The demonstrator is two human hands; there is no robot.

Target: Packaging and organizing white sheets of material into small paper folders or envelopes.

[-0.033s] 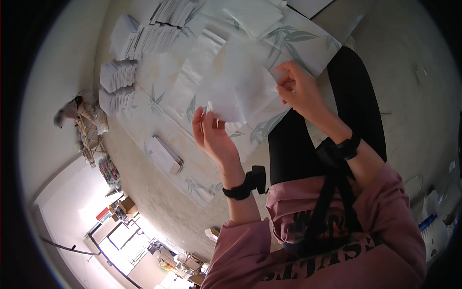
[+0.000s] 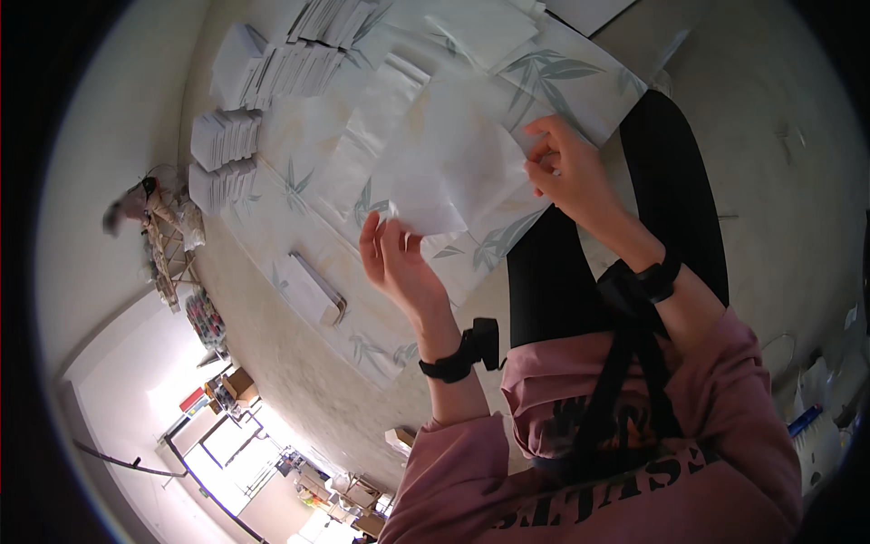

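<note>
A thin, translucent white sheet point(image 2: 444, 172), perhaps a flat plastic bag, spans the gap between my hands over the table. My left hand point(image 2: 399, 263) pinches its near left corner between thumb and fingers. At the opposite side, my right hand point(image 2: 566, 172) has its fingers closed on the right edge. Under and beyond the sheet lies a strip of shiny clear plastic packaging point(image 2: 390, 95). More flat translucent plastic point(image 2: 480, 32) is piled at the table's far side.
The table point(image 2: 367, 363) has a leaf-patterned cover. Stacks of white folded cards or small boxes point(image 2: 294, 72) line its far left, with more white stacks point(image 2: 222, 140) below them. A white flat object with a dark edge point(image 2: 315, 288) lies left of my left hand. My black-clad legs point(image 2: 553, 281) are close to the table edge.
My left hand has shifted slightly down and to the left, with the sheet's corner still in its fingers. My right hand has barely moved.
</note>
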